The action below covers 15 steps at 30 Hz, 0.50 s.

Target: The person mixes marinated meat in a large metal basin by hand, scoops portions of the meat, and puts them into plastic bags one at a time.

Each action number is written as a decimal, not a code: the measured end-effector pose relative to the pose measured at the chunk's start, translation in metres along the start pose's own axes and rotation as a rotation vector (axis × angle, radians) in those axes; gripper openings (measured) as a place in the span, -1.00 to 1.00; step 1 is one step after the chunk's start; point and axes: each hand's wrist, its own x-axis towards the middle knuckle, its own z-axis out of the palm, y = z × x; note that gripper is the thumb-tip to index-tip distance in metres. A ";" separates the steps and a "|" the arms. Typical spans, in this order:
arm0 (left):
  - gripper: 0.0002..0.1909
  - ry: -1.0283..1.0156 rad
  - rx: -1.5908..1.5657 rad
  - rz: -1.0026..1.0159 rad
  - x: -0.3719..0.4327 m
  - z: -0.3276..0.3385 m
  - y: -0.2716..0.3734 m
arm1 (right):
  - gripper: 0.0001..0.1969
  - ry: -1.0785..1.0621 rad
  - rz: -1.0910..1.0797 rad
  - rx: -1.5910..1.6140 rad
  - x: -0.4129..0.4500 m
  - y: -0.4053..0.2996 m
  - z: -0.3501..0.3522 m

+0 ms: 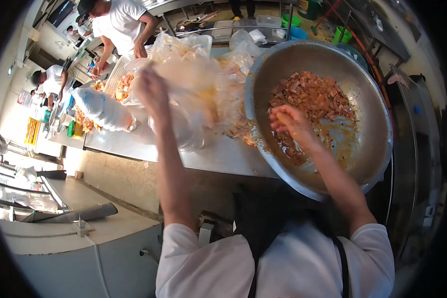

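Note:
A large stainless steel bowl (pixel 374 138) stands tilted at the right end of the steel table. Chopped, seasoned raw meat (pixel 313 93) lies in it, with wet marinade along its lower side. My right hand (pixel 292 124) is over the bowl's left part, fingers loosely curled and wet, with no object seen in it. Motion blurs my left hand (pixel 151 87), raised over the table and gripping a clear plastic bag (pixel 193 80). Yellowish residue shows on this blurred bag. Below it sits a stack of clear plastic bags or film (pixel 180 126).
A wrapped plastic roll (pixel 102 108) lies left on the steel table (pixel 223 158). Meat scraps (pixel 246 132) rest against the bowl. Filled plastic bags (pixel 180 46) and a white perforated crate (pixel 115 78) stand farther back. A co-worker (pixel 121 26) works across the table.

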 end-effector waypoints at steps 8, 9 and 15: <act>-0.56 -0.157 0.167 -0.217 0.059 -0.028 -0.041 | -0.67 -0.020 0.242 -0.904 -0.005 0.076 -0.110; -0.47 -0.183 0.418 -0.182 0.046 -0.026 -0.047 | -0.65 -0.087 0.269 -0.995 0.005 0.101 -0.117; -0.62 0.061 0.428 0.011 -0.005 -0.031 -0.022 | -0.60 -0.150 0.428 -0.618 -0.027 0.171 -0.074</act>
